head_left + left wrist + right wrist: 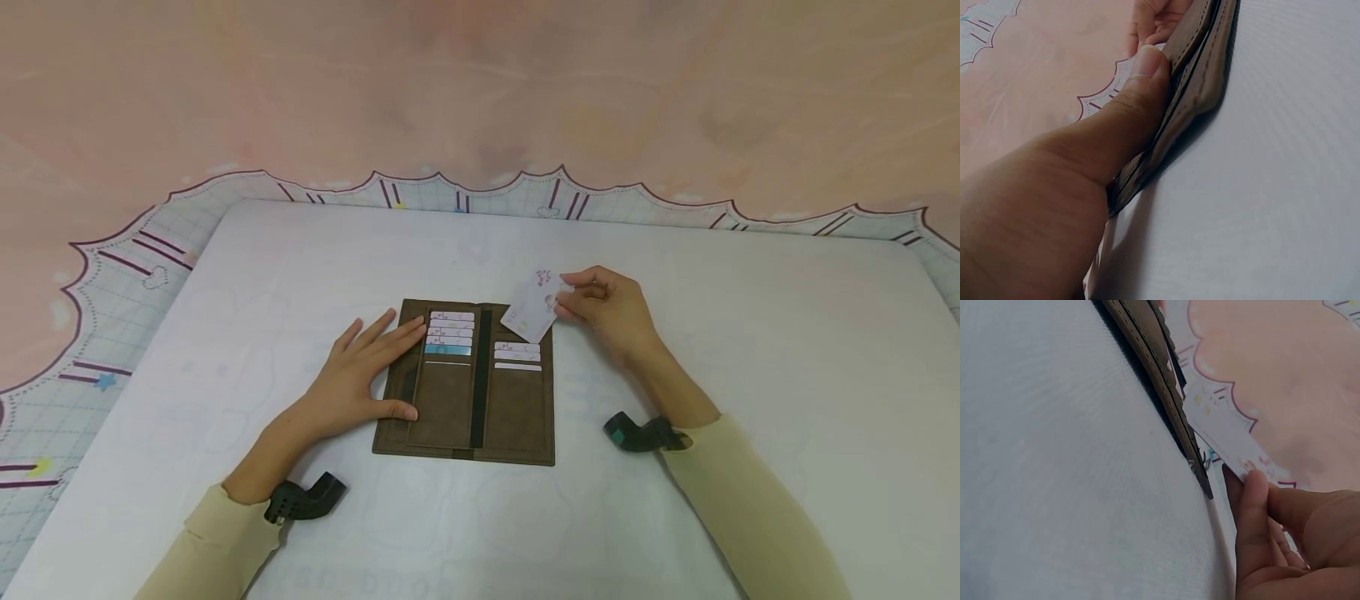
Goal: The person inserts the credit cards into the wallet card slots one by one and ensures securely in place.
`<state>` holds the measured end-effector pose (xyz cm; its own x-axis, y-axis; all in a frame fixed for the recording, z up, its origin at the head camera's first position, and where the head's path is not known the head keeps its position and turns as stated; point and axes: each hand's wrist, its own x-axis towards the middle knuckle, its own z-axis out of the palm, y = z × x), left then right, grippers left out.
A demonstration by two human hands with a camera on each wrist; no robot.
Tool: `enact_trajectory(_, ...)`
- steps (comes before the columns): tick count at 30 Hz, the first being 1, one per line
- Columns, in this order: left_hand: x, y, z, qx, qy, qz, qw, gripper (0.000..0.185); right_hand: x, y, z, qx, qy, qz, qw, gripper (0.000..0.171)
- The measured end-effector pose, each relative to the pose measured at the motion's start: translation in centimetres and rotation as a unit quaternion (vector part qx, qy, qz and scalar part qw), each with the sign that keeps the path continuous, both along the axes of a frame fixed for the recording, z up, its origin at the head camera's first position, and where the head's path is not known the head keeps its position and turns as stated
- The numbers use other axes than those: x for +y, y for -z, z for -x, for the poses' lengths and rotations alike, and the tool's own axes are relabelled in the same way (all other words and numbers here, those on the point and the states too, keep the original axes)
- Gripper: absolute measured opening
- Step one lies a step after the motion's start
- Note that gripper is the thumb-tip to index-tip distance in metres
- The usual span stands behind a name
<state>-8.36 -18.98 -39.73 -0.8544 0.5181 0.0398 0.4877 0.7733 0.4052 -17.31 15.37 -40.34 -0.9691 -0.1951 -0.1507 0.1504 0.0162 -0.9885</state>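
Observation:
A brown wallet [442, 408] lies opened flat, with several cards tucked in the slots of its left and right panels. My left hand [352, 379] rests on the wallet's left side, fingers spread and straight; in the left wrist view the thumb [1138, 94] presses along its stitched edge. Between thumb and fingers, my right hand [607, 308] pinches a white card [534, 310] with small printed marks. That card is tilted and overlaps the top right corner of the wallet, above the right panel's cards [517, 357].
The wallet lies on a white tabletop [712, 350]. Behind and to the left runs a cloth [480, 92] with a scalloped, striped border. Each wrist carries a black camera mount, one at the left wrist [303, 497] and one at the right wrist [641, 433].

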Motion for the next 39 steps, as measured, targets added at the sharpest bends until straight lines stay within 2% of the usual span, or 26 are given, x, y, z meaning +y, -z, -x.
enact_trajectory(6,-0.1,0.2,0.0,0.004,0.001,-0.001,1.0000,0.105,-0.1,0.0,-0.1,0.012,-0.022,-0.051,0.998,0.034)
enact_trajectory(13,-0.1,0.3,0.1,0.005,0.003,-0.002,1.0000,0.105,-0.2,0.3,-0.1,0.035,-0.039,-0.077,0.996,0.036)
enact_trajectory(20,0.0,0.3,0.2,0.001,0.002,-0.002,1.0000,0.104,-0.3,0.3,-0.1,0.089,-0.076,-0.161,0.980,0.035)
enact_trajectory(24,0.0,0.3,0.1,-0.003,-0.002,-0.001,1.0000,0.104,-0.7,0.2,-0.2,0.109,-0.096,-0.180,0.973,0.035)
enact_trajectory(30,0.0,0.2,0.1,-0.007,-0.005,0.004,1.0000,0.105,-0.9,0.3,-0.1,0.143,-0.102,-0.191,0.966,0.035)
enact_trajectory(36,0.0,0.2,0.2,-0.009,-0.006,0.007,0.9999,0.105,-1.2,0.0,-0.2,0.138,-0.095,-0.200,0.965,0.035)
enact_trajectory(39,0.0,0.2,0.2,-0.009,-0.007,0.008,0.9999,0.105,-1.5,-0.2,-0.3,0.144,-0.096,-0.220,0.960,0.035)
